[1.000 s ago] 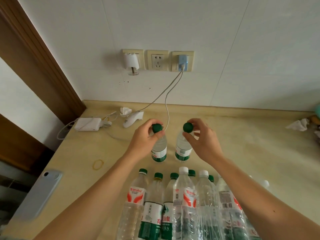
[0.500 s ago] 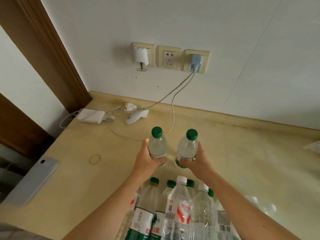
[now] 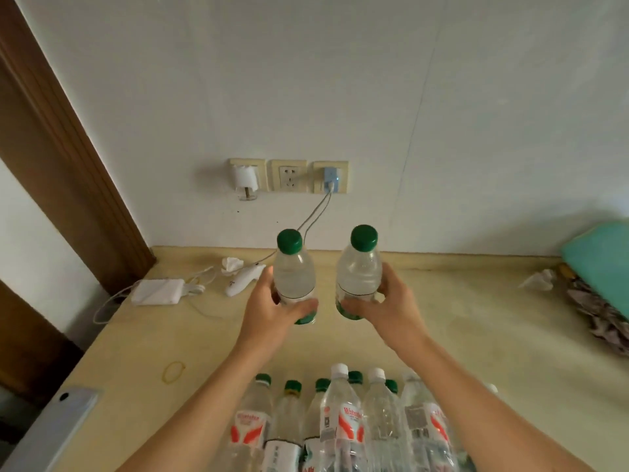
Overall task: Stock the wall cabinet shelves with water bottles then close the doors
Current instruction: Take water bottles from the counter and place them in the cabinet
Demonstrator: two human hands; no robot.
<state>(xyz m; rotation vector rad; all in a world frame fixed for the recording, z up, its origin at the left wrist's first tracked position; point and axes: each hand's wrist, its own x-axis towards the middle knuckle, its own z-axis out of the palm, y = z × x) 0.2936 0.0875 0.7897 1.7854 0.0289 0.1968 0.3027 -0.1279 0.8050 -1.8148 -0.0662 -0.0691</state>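
Note:
My left hand [image 3: 272, 310] grips a clear green-capped water bottle [image 3: 293, 272] around its lower body, holding it upright above the beige countertop [image 3: 459, 335]. My right hand [image 3: 384, 308] grips a second green-capped water bottle [image 3: 359, 267] the same way, beside the first. Several more water bottles [image 3: 343, 424], with green or white caps, stand in a cluster at the near edge between my forearms. No wall cabinet is in view.
On the counter's left lie a white power adapter [image 3: 158, 291] with cables, a white handheld device [image 3: 243, 280], a crumpled tissue [image 3: 231, 264], a rubber band [image 3: 174, 372] and a phone [image 3: 51, 427]. Wall sockets [image 3: 289, 175] sit behind. A teal item [image 3: 602, 264] and rags lie at the right.
Both hands shifted from the caps down to the bottle bodies and lifted the two bottles off the counter. The view tilted upward along the wall.

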